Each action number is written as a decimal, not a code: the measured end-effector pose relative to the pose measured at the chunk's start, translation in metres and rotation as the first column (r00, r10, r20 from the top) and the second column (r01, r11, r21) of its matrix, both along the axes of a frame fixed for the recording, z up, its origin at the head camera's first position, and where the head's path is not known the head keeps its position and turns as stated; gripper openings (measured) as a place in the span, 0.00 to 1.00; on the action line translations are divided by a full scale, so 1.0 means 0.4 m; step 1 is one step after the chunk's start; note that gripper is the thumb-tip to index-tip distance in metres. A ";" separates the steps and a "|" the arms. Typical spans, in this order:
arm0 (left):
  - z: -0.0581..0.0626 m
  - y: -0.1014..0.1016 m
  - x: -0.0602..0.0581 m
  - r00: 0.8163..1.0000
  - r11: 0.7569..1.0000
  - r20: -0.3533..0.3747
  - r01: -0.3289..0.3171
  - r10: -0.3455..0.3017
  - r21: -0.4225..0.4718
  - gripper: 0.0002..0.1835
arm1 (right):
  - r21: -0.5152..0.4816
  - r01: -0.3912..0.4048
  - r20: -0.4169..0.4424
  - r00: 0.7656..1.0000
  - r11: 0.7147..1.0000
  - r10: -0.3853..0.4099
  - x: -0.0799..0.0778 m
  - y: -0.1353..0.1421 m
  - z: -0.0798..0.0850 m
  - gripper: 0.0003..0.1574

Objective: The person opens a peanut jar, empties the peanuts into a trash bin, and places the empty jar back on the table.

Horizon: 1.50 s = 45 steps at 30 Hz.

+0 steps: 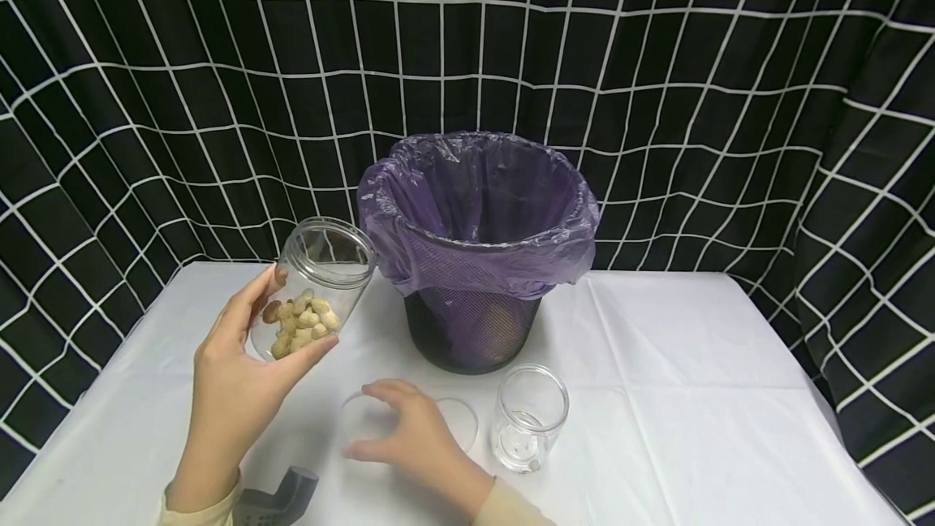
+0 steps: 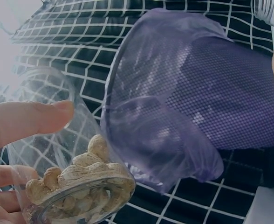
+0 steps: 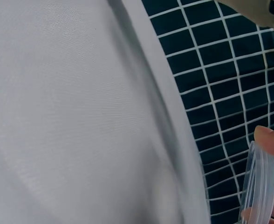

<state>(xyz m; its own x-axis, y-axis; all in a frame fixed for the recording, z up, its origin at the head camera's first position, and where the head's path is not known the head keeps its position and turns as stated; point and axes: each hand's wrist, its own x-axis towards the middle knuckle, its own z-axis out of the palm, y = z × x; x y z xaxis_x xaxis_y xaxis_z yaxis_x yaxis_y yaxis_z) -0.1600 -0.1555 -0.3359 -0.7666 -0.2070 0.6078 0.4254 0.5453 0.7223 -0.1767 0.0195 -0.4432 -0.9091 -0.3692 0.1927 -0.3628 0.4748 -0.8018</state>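
Note:
My left hand (image 1: 237,364) grips a clear jar (image 1: 298,270) that tilts to the right, its open mouth close to the bin's left side. Peanuts (image 1: 307,319) lie in the jar's lower part, and the left wrist view shows these peanuts (image 2: 88,172) piled above its base. Lower down, my right hand (image 1: 412,428) pinches a clear round lid (image 3: 260,184) by its rim, thumb on one side and fingers on the other. Another clear lid (image 1: 475,428) lies flat on the table behind that hand, partly hidden by it.
A black mesh bin (image 1: 467,339) lined with a purple bag (image 1: 475,266) stands at the centre back. An uncovered clear jar (image 1: 529,420) stands right of my right hand. Near my left sleeve is a grey object (image 1: 281,502). White cloth (image 1: 679,396) covers the table.

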 end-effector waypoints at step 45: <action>0.000 0.007 0.002 0.999 1.000 0.041 0.002 -0.002 -0.003 0.47 | 0.138 -0.005 0.092 0.996 0.990 -0.008 -0.002 -0.032 -0.056 0.46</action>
